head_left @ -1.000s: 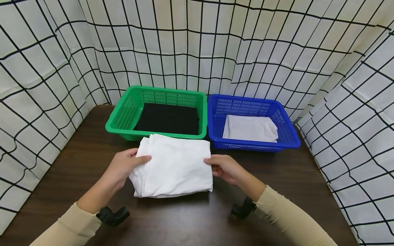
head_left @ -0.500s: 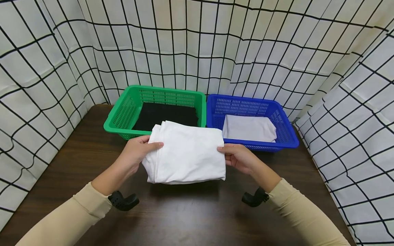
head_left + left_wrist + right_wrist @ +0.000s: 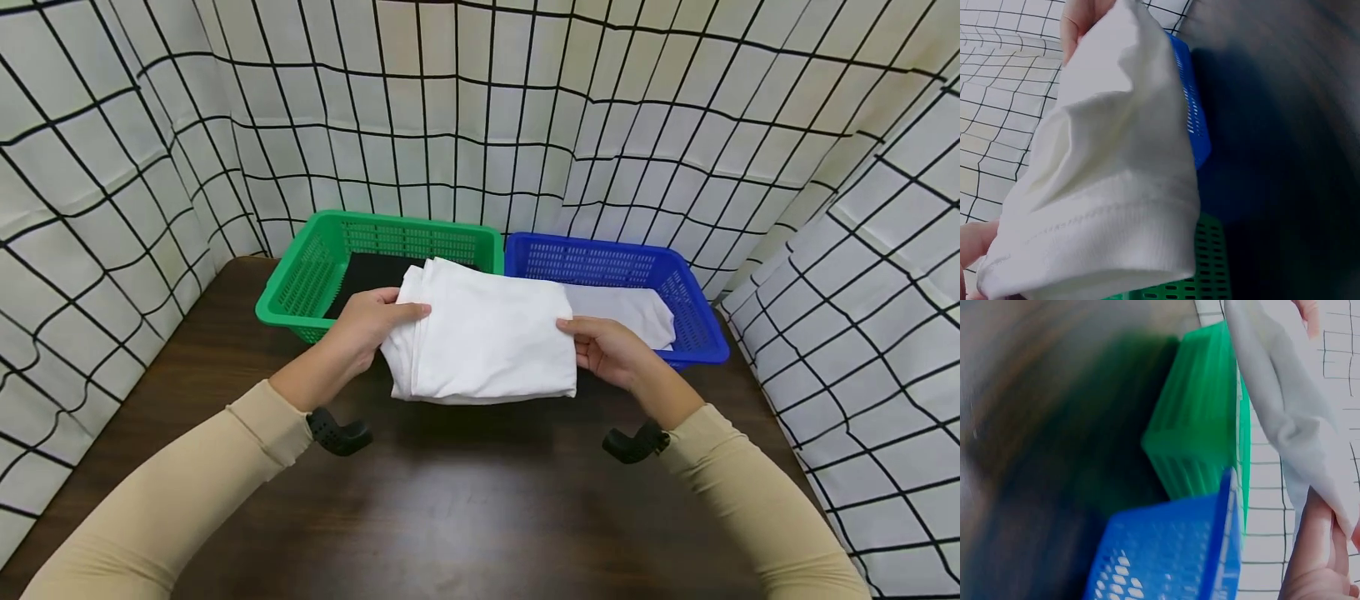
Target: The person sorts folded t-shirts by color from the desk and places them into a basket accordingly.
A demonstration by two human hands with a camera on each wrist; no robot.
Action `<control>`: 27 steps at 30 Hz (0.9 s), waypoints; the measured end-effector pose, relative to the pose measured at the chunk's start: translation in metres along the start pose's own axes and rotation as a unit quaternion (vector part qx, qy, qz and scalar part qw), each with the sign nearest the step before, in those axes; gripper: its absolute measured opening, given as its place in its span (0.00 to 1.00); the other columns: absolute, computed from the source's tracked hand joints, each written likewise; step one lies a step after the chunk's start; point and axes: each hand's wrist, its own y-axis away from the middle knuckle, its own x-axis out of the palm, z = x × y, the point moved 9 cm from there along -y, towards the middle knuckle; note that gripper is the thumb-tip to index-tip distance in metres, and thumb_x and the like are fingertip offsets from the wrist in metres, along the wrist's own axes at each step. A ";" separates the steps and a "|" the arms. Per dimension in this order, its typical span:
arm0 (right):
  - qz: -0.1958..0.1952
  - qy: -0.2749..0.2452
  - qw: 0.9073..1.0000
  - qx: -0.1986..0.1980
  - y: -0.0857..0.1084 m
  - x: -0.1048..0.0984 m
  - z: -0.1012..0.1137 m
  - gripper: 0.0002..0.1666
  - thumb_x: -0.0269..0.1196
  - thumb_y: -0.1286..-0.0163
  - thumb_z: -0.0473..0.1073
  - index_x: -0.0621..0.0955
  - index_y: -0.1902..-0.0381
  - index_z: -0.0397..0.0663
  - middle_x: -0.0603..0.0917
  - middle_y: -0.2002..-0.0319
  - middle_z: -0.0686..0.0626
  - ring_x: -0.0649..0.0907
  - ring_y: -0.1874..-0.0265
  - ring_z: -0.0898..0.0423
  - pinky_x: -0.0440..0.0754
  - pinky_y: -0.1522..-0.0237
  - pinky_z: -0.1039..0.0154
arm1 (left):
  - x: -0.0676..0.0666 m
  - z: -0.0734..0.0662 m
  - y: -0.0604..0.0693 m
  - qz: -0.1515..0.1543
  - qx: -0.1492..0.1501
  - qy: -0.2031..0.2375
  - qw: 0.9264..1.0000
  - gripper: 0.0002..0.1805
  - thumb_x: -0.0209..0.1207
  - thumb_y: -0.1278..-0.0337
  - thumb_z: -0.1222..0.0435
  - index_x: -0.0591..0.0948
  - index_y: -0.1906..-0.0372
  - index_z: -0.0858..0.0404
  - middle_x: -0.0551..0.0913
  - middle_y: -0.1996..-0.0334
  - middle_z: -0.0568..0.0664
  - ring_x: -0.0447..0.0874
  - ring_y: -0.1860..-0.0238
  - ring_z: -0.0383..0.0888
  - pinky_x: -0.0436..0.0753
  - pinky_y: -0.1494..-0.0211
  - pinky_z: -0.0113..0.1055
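Note:
A folded white garment (image 3: 487,342) hangs above the table, held between both hands. My left hand (image 3: 367,329) pinches its left edge, thumb on top and the other fingers underneath. On the opposite edge, my right hand (image 3: 611,354) has the same kind of pinch. A stitched hem (image 3: 1110,231) shows in the left wrist view. The garment covers parts of the green basket (image 3: 292,310) and the blue basket (image 3: 697,325) behind it. Folded black cloth (image 3: 371,273) lies in the green one, and a folded pale cloth (image 3: 626,310) in the blue one, both partly hidden.
The two baskets stand side by side at the back of the dark wooden table (image 3: 465,517). White curtains with a black grid pattern (image 3: 510,108) enclose the back and sides. Each wrist wears a black device (image 3: 341,433).
Both hands have carried the white garment forward and to the right, from in front of the green basket to overlapping both baskets. Their grip on it looks the same.

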 end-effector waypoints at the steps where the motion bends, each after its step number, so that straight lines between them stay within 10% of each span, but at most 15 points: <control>1: -0.002 0.004 1.000 -0.003 0.000 -0.003 0.003 0.25 0.50 0.21 0.40 0.65 0.32 0.33 0.90 0.65 0.58 0.88 0.64 0.64 0.87 0.58 0.70 | 0.002 -0.002 -0.002 0.001 0.001 -0.002 1.000 0.29 0.65 0.38 0.55 0.76 0.35 0.62 0.80 0.42 0.57 0.81 0.53 0.44 0.82 0.55 0.29; 27: -0.108 -0.032 0.994 0.000 0.000 -0.081 0.051 0.08 0.59 0.26 0.42 0.77 0.51 0.48 0.90 0.68 0.55 0.89 0.68 0.62 0.87 0.62 0.69 | 0.063 -0.059 -0.053 0.033 -0.024 0.068 0.997 0.28 0.64 0.36 0.59 0.74 0.33 0.59 0.79 0.40 0.54 0.80 0.46 0.48 0.81 0.36 0.43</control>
